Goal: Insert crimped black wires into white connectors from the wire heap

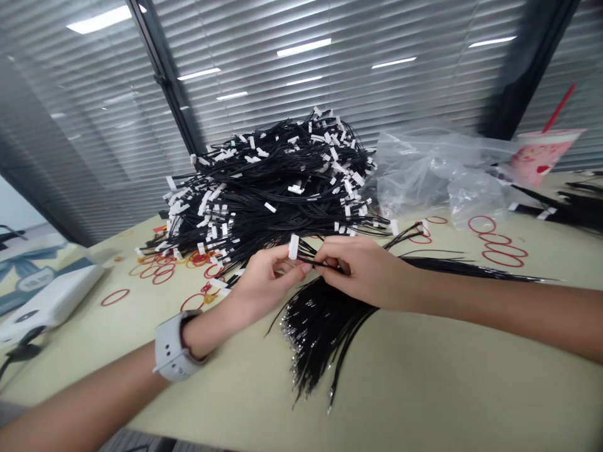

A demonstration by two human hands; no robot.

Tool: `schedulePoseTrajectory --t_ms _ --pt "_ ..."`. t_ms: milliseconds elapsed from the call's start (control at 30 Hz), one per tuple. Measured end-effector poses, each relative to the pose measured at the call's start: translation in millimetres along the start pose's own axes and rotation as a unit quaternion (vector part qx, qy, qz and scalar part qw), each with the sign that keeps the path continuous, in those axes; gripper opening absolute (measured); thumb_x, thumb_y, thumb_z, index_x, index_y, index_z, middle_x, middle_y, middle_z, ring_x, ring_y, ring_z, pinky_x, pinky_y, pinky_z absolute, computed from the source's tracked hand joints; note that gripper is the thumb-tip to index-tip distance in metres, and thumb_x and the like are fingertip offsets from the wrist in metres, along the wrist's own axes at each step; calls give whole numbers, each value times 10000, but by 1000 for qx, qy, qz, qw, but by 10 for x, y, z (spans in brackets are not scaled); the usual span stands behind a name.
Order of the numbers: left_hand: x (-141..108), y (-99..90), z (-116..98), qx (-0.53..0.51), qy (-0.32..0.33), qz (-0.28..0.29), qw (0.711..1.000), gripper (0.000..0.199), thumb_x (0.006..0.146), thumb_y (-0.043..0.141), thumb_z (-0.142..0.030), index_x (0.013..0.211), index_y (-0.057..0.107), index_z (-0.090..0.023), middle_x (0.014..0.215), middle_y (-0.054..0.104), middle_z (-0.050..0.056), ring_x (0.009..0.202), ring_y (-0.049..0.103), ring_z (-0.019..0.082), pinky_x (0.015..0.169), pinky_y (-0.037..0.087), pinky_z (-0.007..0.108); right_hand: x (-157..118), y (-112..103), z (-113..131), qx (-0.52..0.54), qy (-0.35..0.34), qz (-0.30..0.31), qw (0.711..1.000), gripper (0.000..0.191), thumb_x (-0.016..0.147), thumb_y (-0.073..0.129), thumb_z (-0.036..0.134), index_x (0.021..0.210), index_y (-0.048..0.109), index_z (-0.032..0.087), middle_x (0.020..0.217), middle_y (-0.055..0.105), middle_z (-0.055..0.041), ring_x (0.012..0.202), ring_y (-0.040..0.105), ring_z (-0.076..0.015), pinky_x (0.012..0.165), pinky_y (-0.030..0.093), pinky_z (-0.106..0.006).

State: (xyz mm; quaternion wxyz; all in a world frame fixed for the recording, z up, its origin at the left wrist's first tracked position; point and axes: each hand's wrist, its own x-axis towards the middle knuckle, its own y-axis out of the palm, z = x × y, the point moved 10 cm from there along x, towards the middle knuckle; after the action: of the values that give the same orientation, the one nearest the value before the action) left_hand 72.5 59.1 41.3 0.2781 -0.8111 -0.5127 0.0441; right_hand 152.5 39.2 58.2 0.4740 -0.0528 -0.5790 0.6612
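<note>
Bare forearms [89,392] reach in from both lower corners, a pale gray smartwatch [172,345] on the left wrist. At the center, both hands meet in narrow pinches. The left hand [264,282] closes its thumb and fingers at the base of a white plastic connector [293,247], which stands just above its fingertips. The right hand [362,270] pinches thin black wires [320,262] running from that connector, its fingers nearly touching the left hand. The fingers cover the wires, so exactly how many sit in the right grip is hard to tell.

Directly below the hands, a loose bundle of black wires with shiny metal tips [320,339] fans across the pale table [400,383]. Just beyond rises a large heap of black wires studded with white connectors [268,182]. Red rubber bands [499,248] lie scattered on both sides. A clear plastic bag [433,176] and a pink cup with a red straw [541,154] sit toward the far right, and a flat white device [51,295] lies at the left.
</note>
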Motion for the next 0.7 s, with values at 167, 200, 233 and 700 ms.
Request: schedulePoseTrajectory --t_ms 167,200,233,700 --pt "5 -54 -28 23 -2 -18 1000 103 764 537 -219 771 579 -125 749 618 31 697 573 115 640 465 231 51 -192 -65 65 29 -42 997 27 746 500 161 768 514 170 571 434 56 508 368 -45 528 306 -196" --pt "5 -64 -30 31 -6 -21 999 103 761 536 -219 758 577 -125 747 615 35 696 571 116 637 459 232 63 -237 -98 80 44 -48 995 30 751 498 163 779 501 173 557 420 60 494 357 -45 507 300 -196" --pt "3 -72 -29 38 -11 -23 999 105 758 534 -221 752 577 -125 748 614 38 698 569 118 636 454 231 73 -284 -135 96 60 -54 992 31 756 495 167 785 491 177 554 413 59 489 351 -47 486 295 -194" --pt "-106 154 -425 372 41 77 924 355 751 473 -520 734 571 -178 683 569 9 590 484 134 533 335 246 151 -553 -179 191 86 -69 976 39 704 549 170 713 514 155 580 440 33 517 387 -47 447 316 -176"
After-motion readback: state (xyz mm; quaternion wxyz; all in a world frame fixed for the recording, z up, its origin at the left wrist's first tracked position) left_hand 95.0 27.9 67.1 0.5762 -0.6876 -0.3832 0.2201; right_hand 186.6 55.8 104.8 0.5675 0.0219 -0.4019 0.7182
